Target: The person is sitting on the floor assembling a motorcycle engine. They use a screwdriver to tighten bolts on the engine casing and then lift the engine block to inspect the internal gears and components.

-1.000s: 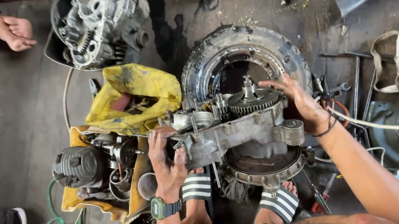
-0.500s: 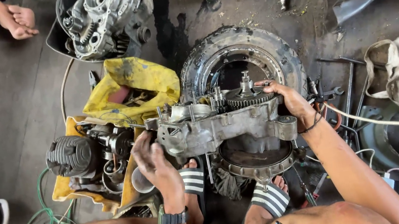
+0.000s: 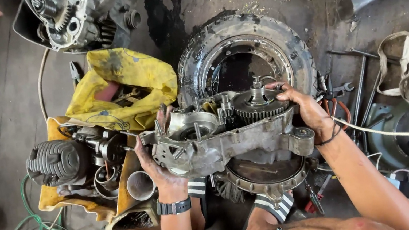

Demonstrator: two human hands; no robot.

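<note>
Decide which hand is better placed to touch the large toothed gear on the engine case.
Right. The right hand rests beside the gear; the left hand grips the engine case's far end.

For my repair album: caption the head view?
Both hands, left hand and right hand, grip a greasy engine casing over a tyre.

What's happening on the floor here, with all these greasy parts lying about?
A person crouched on the floor grips a metal engine casing with both hands: the left hand on one end, the right hand by the large toothed gear. Behind the casing lies a dirty tyre. A finned cylinder and a yellow bag sit to the left.
</note>
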